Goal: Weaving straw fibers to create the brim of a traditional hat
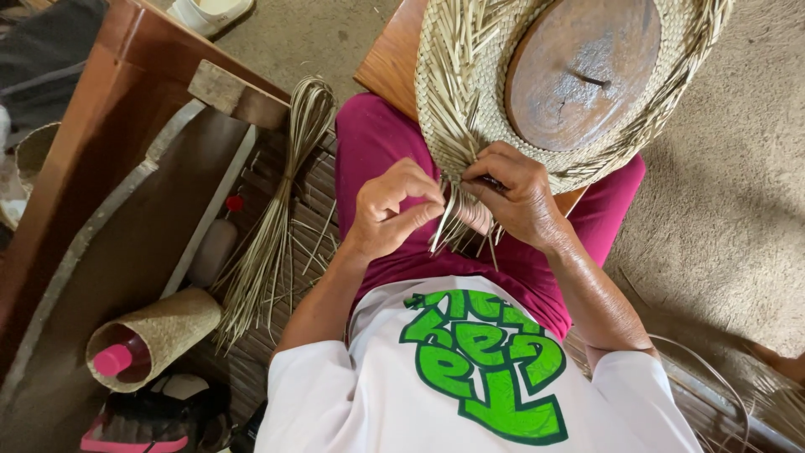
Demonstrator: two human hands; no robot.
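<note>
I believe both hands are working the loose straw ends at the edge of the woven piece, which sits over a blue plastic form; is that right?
Not quite: the head view shows the form is brown wood. The left hand and right hand do work the loose ends of the woven piece.

Light: soft, even daylight, bright on the sandy floor [721, 193] at right.
Shadows: diffuse; deepest under the wooden bench [126, 168] at left.
Glare: mild overexposure on the white shirt [352, 394].
Focus: sharp at centre, slightly soft at corners.
Distortion: wide-angle stretching towards the edges.
</note>
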